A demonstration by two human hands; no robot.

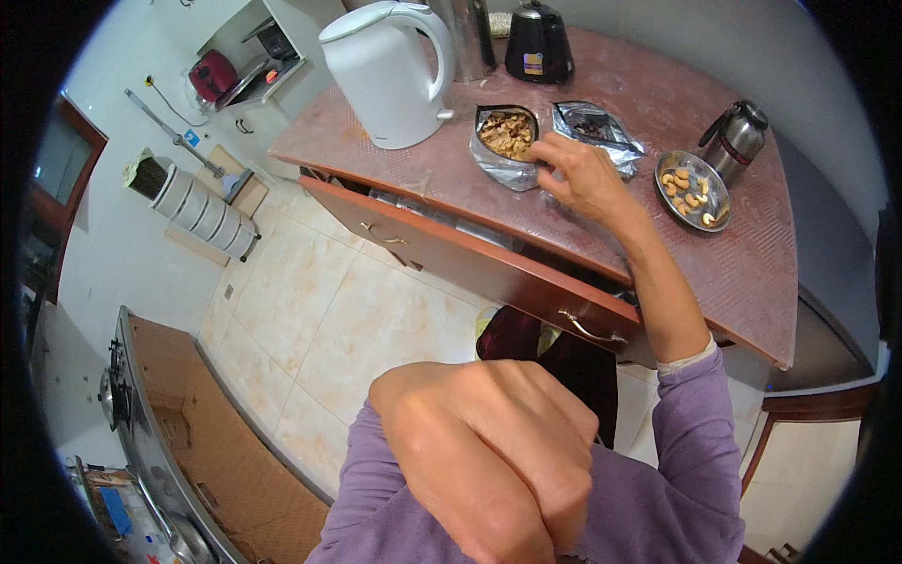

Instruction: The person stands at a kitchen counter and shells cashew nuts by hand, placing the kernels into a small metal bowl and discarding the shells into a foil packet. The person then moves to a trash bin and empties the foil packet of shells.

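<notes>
At the near rim of a foil bag of walnut kernels (506, 135), my right hand (581, 173) has its bent fingers against the opening. Its fingertips are partly hidden, so whether they pinch a kernel cannot be told. My left hand (486, 451) is curled up close to the camera, its back showing and its fingertips out of sight. Beside the walnuts, a second open foil bag (624, 151) holds dark dried pieces (592, 127). Several cashews (682, 192) lie in a round steel dish (720, 194) to the right of my right hand.
A white electric kettle (384, 77) stands left of the bags, and a black kettle (539, 46) behind them. A steel flask (736, 141) is beside the dish. Below the tabletop (747, 282), a wooden drawer (458, 247) is pulled partly out.
</notes>
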